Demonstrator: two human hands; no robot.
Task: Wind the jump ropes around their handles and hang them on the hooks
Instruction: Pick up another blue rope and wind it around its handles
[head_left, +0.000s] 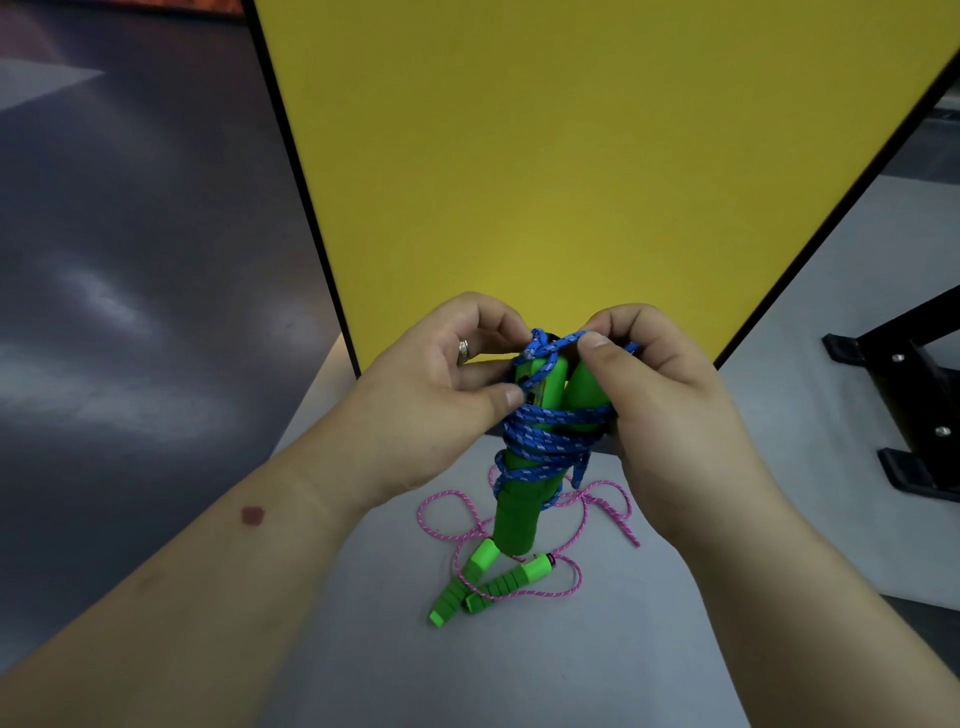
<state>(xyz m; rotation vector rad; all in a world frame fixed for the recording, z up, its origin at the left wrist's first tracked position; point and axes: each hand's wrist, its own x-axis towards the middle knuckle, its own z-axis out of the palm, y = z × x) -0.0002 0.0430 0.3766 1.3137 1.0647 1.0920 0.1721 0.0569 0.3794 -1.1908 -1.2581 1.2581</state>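
Your left hand (441, 395) clamps the 2 green handles (540, 415) upright so the blue rope (550, 441) coils stay tight; your right hand (660, 395) pinches its end loop, likely for tucking; the pink rope (519, 525) lies unwound on the counter (675, 649) below

On the pale grey table (675, 649) lies a pink jump rope (597, 512), its 2 green handles (483, 584) crossing.

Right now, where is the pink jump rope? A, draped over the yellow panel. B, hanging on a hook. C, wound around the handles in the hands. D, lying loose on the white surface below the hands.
D: the pink rope lies in loose loops on the white surface with its green handles, while both hands hold the blue-wound handles.
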